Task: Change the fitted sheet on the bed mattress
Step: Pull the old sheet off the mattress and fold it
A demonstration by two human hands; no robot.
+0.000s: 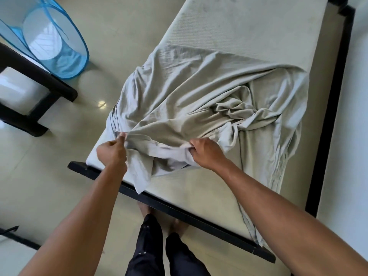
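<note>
On the bare mattress (239, 26), rumpled fitted sheet (199, 92). Edge pinched by left hand (112, 151); bunched hem gripped by right hand (207, 151).

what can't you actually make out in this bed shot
All in the head view:
- The far end of the pale bare mattress is cut off by the top edge.
- Corners of the crumpled grey fitted sheet are lost in its own folds.
- Fingers of the right hand are partly buried in the cloth it grips.
- The blue mesh laundry hamper is cut by the left and top edges, and its contents are unclear.
</note>
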